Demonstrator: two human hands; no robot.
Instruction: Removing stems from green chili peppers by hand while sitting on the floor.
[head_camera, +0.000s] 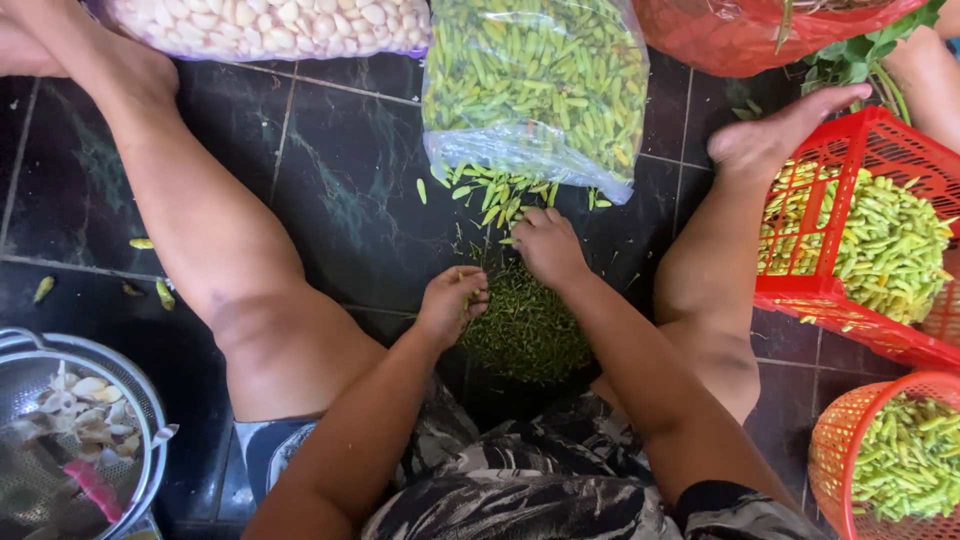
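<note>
Both hands work between the chilli bag (535, 85) and stem pile (527, 330).

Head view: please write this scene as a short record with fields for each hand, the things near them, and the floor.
left hand: left hand closed on a small green chilli, above the dark green heap of plucked stems
right hand: right hand resting on loose green chillies spilled at the bag's mouth
bag: clear plastic bag of green chillies, lying open towards the person
baskets: red plastic crate and round orange plastic basket, both holding green chillies
other: metal colander with peelings
floor: dark marbled tiles
</note>
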